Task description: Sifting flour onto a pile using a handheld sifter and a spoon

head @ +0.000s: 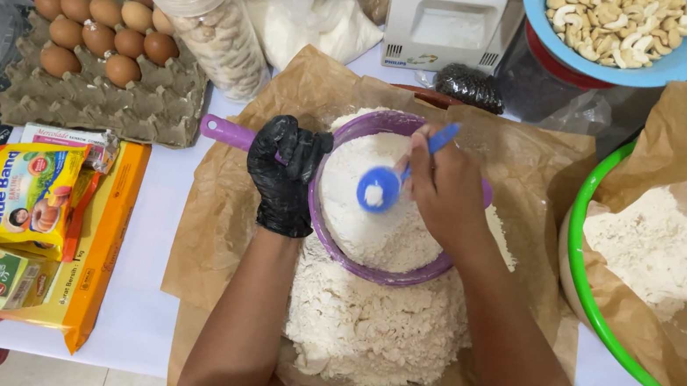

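Flour sifting, mid-frame: my gloved left hand grips the purple sieve handle; right hand clasps a blue spoon. Sifted heap below; sieve remains nearly full.

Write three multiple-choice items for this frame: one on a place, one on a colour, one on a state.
1. Where is the egg tray?
A. top left
B. bottom right
C. inside the green bowl

2. What colour is the spoon in the right hand?
A. red
B. blue
C. yellow

3. How is the left hand covered?
A. bare
B. black glove
C. white cloth

Key: 1 A, it lies left of the sieve; 2 B, its bowl and handle are blue; 3 B, a black glove grips the sieve's purple handle.
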